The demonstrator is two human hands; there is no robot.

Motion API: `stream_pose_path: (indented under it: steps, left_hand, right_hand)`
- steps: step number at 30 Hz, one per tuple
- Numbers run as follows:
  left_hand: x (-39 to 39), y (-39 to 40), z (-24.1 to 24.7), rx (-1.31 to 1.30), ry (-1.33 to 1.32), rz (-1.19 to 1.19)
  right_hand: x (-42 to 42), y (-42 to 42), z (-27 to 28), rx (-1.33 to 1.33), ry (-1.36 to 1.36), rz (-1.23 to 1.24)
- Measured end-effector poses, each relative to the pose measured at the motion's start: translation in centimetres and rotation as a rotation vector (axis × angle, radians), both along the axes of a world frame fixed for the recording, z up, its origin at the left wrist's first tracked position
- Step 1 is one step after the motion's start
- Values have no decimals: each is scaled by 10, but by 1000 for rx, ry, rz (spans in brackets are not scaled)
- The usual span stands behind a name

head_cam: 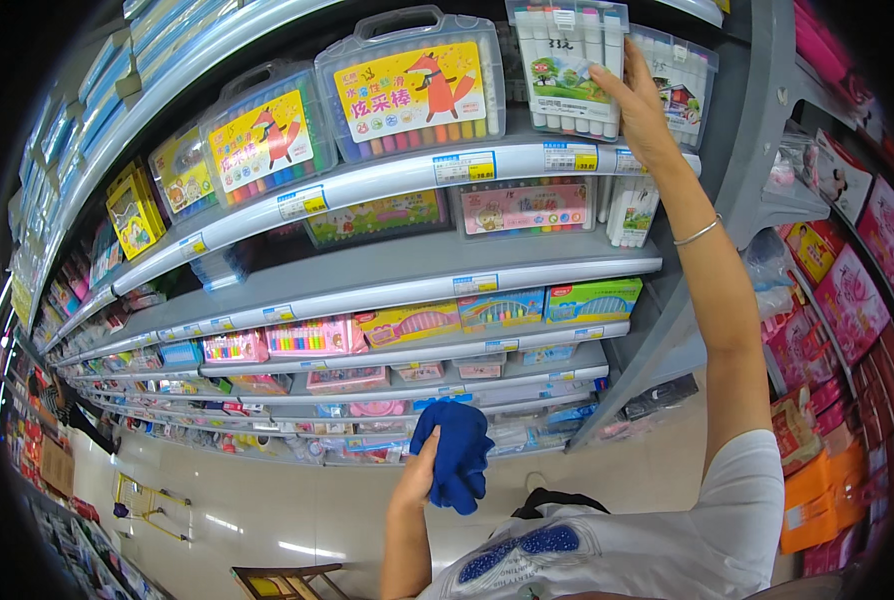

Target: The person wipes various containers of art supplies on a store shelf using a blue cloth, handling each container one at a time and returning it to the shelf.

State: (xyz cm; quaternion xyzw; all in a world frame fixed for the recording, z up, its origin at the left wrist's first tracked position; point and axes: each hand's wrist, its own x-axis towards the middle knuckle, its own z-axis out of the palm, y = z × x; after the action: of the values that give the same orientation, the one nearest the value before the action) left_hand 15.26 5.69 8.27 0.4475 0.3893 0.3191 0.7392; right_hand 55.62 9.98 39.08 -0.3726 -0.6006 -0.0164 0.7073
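Observation:
My right hand [646, 109] is raised to an upper shelf and grips the right side of a clear plastic case of white marker pens [574, 79]. The thumb lies across its front, while the other fingers are hidden behind it. A second marker case [691, 97] stands just right of that hand, partly covered by it. Lower down, in front of my body, my left hand [422, 469] clutches a bunched dark blue cloth [458, 457]. Left of the held case, a large clear crayon-stick case with a fox picture [417, 86] stands upright on the shelf.
Price labels line the shelf edge [387, 176]. Boxed pen sets [593, 300] fill a lower shelf. A grey shelf upright [754, 127] rises at the right. On the floor are a wooden stool [289, 577] and a yellow cart [143, 499]. A person [79, 409] stands far left.

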Motion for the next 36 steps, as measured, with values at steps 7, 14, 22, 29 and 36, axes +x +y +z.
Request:
stream_pose_path:
  steps: [7,14,22,29,36]
  left_hand:
    - [19,4,41,-66,57,-50]
    - [35,24,17,-58,3,-116]
    - [43,35,7,-47,29,-104]
    - [59,49,3,-51,86,-106]
    - [83,45,27,23,239,-164]
  right_hand:
    - [14,29,3,-197,171,224]
    - [40,40,11,-280,346,419]
    - [20,-3,32,-56,-333,-447]
    - [33,-38,47,-212,-383,-313]
    - [12,-8,-3,-587,-182,-127]
